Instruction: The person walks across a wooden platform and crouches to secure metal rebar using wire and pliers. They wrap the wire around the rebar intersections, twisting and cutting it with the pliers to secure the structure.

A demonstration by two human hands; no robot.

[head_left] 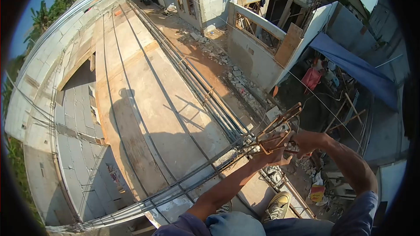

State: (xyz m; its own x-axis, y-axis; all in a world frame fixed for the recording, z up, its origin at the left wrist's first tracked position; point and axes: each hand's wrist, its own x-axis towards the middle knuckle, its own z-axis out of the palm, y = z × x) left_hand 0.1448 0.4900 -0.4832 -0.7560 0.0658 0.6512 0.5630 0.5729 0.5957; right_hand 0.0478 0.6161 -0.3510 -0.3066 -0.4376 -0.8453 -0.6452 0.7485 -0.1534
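Observation:
My left hand (274, 149) is closed around a rusty bent steel stirrup (263, 142) at the corner of the rebar cage. Right beside it, my right hand (304, 142) has its fingers curled, and a small red piece shows under it. What exactly that hand grips is hidden. Rusty bar ends (288, 112) stick up just beyond both hands. Long dark rebars (205, 98) run from this corner along the edge of the plywood deck, and other bars (166, 181) cross toward the lower left.
Plywood formwork (153, 87) with thin bars on it spreads ahead, ending at an opening (81, 83) on the left. My shoe (278, 205) is near the right edge, which drops to rubble-strewn ground (238, 76). A blue tarp (354, 65) hangs beyond, near block walls (253, 48).

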